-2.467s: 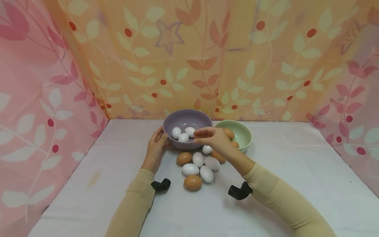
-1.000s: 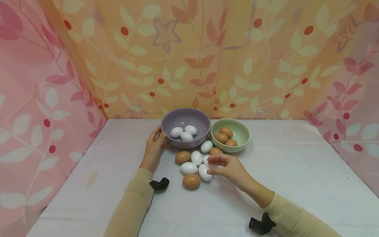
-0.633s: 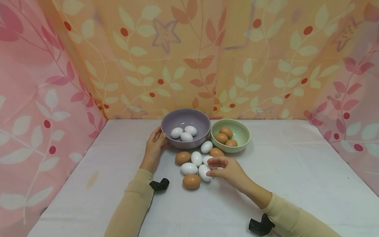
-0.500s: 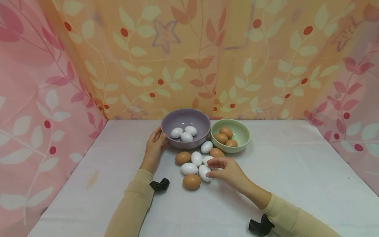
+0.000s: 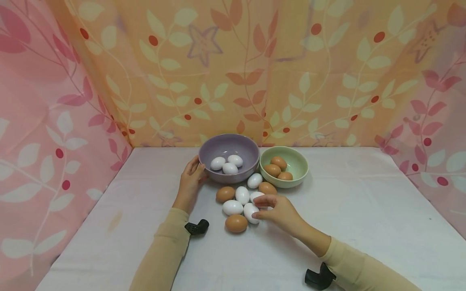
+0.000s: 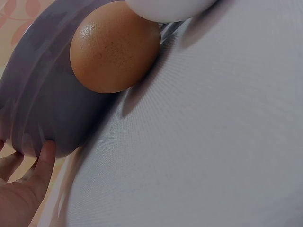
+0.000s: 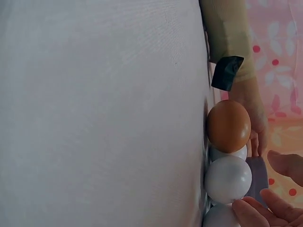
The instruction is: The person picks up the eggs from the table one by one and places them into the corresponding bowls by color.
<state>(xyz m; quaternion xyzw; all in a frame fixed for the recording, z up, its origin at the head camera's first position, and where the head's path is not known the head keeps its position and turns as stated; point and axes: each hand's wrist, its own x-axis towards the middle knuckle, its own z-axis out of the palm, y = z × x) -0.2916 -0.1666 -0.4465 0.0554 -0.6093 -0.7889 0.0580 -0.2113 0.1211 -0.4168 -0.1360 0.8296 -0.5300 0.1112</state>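
Observation:
My left hand point(image 5: 190, 182) holds the left side of the purple bowl point(image 5: 251, 151), thumb and fingertips against its outer wall. Three white eggs point(image 5: 230, 168) lie inside that bowl. My right hand point(image 5: 280, 212) is just over the right side of the loose eggs, thumb and fingers apart. Nearest to it are a white egg point(image 5: 250, 213) and another white egg point(image 5: 257, 196), partly hidden by its fingers. In the right wrist view a fingertip overlaps a white egg point(image 7: 228, 179); whether it touches I cannot tell.
A green bowl point(image 5: 300, 167) with three brown eggs point(image 5: 272, 170) stands right beside the purple bowl. Several white and brown eggs lie in a cluster on the white cloth before the bowls, including a brown egg point(image 5: 236, 223) at the front. Patterned curtains point(image 5: 327, 81) enclose the table.
My right hand has come back from the white eggs in the purple bowl, its fingers leaving them, to the loose eggs. Lately it has shifted slightly left. My left hand stays at the bowl.

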